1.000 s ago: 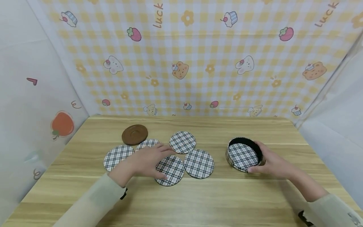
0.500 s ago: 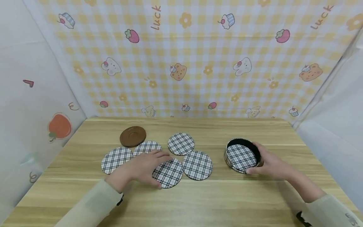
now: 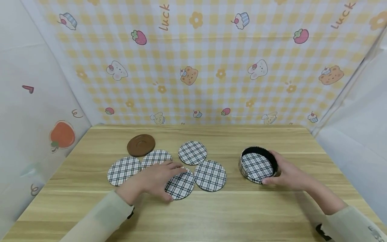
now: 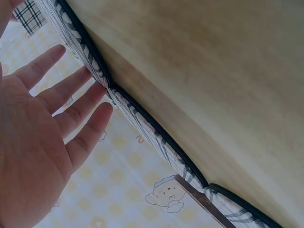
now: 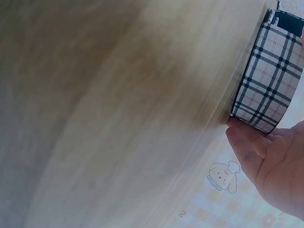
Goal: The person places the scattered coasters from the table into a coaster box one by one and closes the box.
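Several round plaid coasters lie flat on the table. My left hand (image 3: 155, 178) is over the left part of the middle near coaster (image 3: 181, 186), thumb at its near edge and fingers spread across its far side. In the left wrist view the fingers (image 4: 78, 114) look nearly straight beside the coasters' edges; whether they touch is unclear. On the right, my right hand (image 3: 290, 173) holds the side of a round plaid coaster holder (image 3: 257, 166), thumb near and fingers behind. The holder has a black inner wall and a plaid disc or base inside.
Other plaid coasters are the far one (image 3: 192, 153), the right one (image 3: 210, 175), the left one (image 3: 124, 170) and one partly behind my left hand (image 3: 157, 157). A brown round disc (image 3: 141, 145) lies behind them. A patterned cloth (image 3: 193, 67) rises beyond the table.
My left hand has shifted slightly left and nearer, its thumb going from over the coaster to its near edge. My right hand stays on the holder. The head view has shifted slightly.
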A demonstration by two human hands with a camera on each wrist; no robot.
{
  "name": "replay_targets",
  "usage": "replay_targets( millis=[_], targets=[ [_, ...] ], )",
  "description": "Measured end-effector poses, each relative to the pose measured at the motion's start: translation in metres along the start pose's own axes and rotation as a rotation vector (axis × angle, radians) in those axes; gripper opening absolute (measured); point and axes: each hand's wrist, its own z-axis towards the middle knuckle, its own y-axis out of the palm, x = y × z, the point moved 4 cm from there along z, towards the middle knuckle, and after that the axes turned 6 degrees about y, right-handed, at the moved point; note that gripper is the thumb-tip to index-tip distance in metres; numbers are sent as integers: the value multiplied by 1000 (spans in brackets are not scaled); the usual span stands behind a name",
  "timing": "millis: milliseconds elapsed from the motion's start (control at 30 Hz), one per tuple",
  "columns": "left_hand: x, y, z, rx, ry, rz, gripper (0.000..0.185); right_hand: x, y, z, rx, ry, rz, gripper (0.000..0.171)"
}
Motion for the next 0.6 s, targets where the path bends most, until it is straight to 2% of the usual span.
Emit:
replay_targets(
  millis=[600],
  targets=[
    [2, -1, 0, 36, 33, 37, 91, -1, 0, 0, 3, -1, -1, 113]
  ],
)
